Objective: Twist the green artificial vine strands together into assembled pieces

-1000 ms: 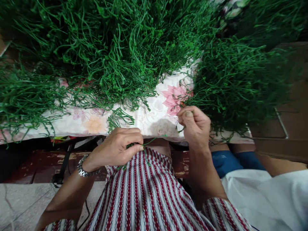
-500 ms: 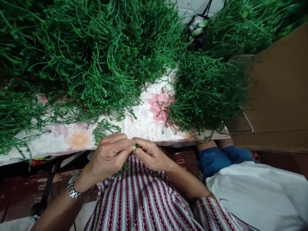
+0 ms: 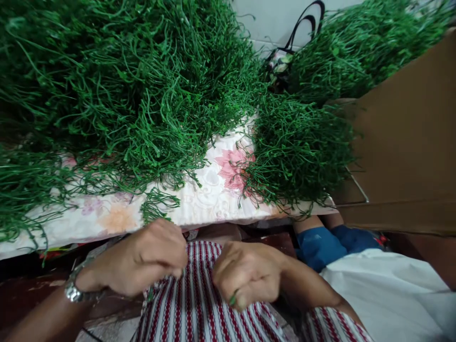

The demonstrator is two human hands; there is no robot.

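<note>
My left hand [image 3: 146, 259], with a metal watch [image 3: 74, 289] on its wrist, is closed in front of my lap. A bit of green stem [image 3: 150, 293] shows beneath it; the rest is covered by the fingers. My right hand [image 3: 247, 273] is curled shut too, with the tip of a green stem [image 3: 232, 300] peeking out by the thumb. The hands are apart, over a red-and-white striped garment [image 3: 199, 304]. Just beyond my left hand, a small bunch of green stems [image 3: 158, 203] lies at the table's edge.
A big heap of thin green stems [image 3: 142, 95] covers much of the floral tablecloth [image 3: 199, 199]. A smaller pile [image 3: 302, 152] lies to the right, beside a cardboard box [image 3: 409, 142]. Behind are a black-handled bag [image 3: 280, 64] and more stems [image 3: 370, 42]. Someone's blue-clothed legs [image 3: 320, 242] show at right.
My hands were together at the table edge, fingers meeting on something green. They have since parted and come down towards my lap, the left going left, the right going right.
</note>
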